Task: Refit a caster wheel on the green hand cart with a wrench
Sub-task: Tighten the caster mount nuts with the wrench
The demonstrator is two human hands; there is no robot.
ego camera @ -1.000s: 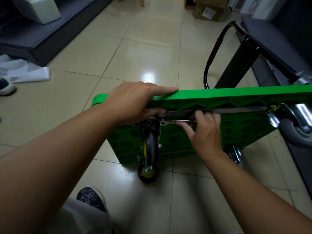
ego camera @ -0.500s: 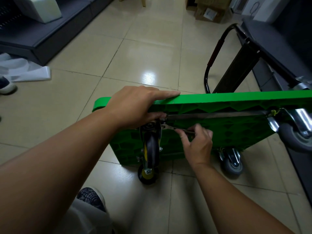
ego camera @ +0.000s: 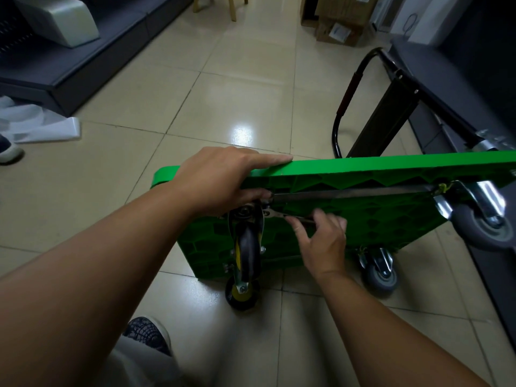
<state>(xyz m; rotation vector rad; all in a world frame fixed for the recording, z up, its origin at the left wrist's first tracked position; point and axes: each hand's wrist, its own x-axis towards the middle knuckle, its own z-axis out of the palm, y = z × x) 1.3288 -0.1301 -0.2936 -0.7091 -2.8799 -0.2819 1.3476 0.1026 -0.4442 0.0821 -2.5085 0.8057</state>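
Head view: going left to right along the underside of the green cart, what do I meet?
On the green cart: black-and-yellow caster → wrench → right hand holding the wrench → small grey caster → large grey caster.

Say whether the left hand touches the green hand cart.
Touching. The head view shows the left hand holding the green hand cart, index finger flat along its edge.
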